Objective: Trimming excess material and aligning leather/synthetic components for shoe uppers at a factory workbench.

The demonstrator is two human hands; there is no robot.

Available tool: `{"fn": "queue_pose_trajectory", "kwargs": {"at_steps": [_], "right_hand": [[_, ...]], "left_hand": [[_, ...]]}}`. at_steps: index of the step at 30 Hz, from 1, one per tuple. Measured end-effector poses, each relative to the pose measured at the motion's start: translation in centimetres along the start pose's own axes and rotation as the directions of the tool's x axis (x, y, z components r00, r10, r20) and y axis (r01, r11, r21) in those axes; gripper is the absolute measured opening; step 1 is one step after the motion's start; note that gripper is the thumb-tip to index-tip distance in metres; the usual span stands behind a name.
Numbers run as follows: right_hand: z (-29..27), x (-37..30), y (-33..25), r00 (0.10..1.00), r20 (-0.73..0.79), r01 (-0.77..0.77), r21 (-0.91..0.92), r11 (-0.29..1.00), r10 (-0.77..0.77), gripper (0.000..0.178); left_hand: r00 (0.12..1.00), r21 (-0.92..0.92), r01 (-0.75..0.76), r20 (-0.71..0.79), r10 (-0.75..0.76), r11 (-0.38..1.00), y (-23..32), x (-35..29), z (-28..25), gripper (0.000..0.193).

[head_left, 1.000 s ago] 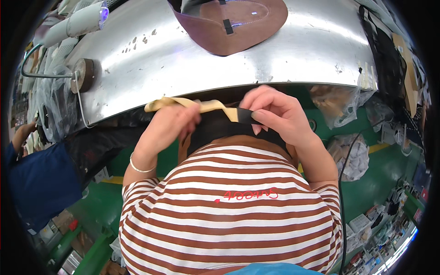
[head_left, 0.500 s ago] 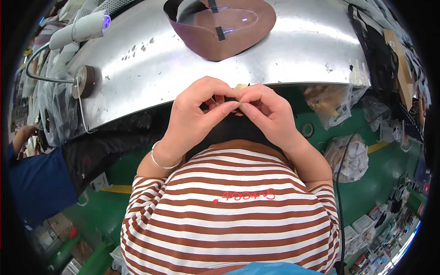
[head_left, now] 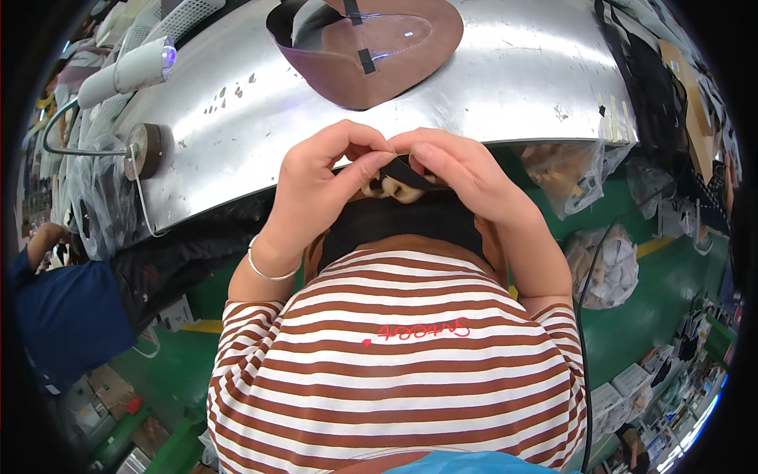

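Observation:
In front of my belly, just off the table's near edge, both hands meet with fingertips pinched. Thumb and forefinger of my left hand [head_left: 320,174] close on one end of a short black strip [head_left: 407,172]. My right hand [head_left: 466,167] is curled around the strip's other side, its fingers partly hidden. Below the strip shows a pale beige curved thing [head_left: 403,192], its kind unclear. Beyond my hands, a brown leather-like piece [head_left: 355,83] with a rounded end and two short black strips on it lies on the metal table [head_left: 505,95].
A white lamp [head_left: 134,69] with a violet light stands on a round base [head_left: 144,152] at the table's left. Plastic bags [head_left: 564,178] hang at the right edge. Another person in a dark blue top [head_left: 75,316] is at the left. A bundled bag [head_left: 606,268] lies on the green floor.
My hands have shifted slightly and turned, with the right hand now flatter over the top. The black strip and beige thing between them have come into clearer view.

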State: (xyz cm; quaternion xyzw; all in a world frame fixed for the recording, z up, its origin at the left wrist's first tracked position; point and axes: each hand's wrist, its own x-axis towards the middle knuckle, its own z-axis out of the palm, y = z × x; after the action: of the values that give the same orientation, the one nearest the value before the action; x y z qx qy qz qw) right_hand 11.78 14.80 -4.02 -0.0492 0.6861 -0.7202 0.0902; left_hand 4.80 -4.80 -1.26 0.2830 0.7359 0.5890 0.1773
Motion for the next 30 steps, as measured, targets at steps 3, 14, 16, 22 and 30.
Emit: {"fn": "queue_pose_trajectory", "kwargs": {"at_steps": [3,14,16,22,30], "right_hand": [[-1.3,0.9,1.2,0.991,0.122,-0.067,0.040,0.997,0.061,0.028],[-0.1,-0.6,4.7,0.992,0.078,0.079,0.226,0.971,-0.099,0.018],[0.7,-1.4,5.1,0.996,0.028,0.066,0.316,0.946,-0.079,0.015],[-0.7,-3.7,5.7,0.921,-0.344,0.097,0.653,0.751,0.181,0.017],[-2.8,-13.0,11.8,0.627,-0.712,-0.143,0.296,0.944,0.318,0.035]], "left_hand": [[0.994,0.026,-0.098,0.049,0.096,0.995,-0.2,0.8,-0.5,0.011],[0.953,-0.076,-0.229,0.187,0.240,0.970,-0.9,0.7,0.0,0.018],[0.942,-0.067,-0.249,0.215,0.258,0.966,-0.6,0.7,0.3,0.019],[0.750,-0.434,-0.362,0.390,0.534,0.825,1.6,-0.8,1.5,0.005],[0.833,-0.443,-0.182,0.404,0.377,0.878,-0.1,-1.1,1.3,0.010]]}}
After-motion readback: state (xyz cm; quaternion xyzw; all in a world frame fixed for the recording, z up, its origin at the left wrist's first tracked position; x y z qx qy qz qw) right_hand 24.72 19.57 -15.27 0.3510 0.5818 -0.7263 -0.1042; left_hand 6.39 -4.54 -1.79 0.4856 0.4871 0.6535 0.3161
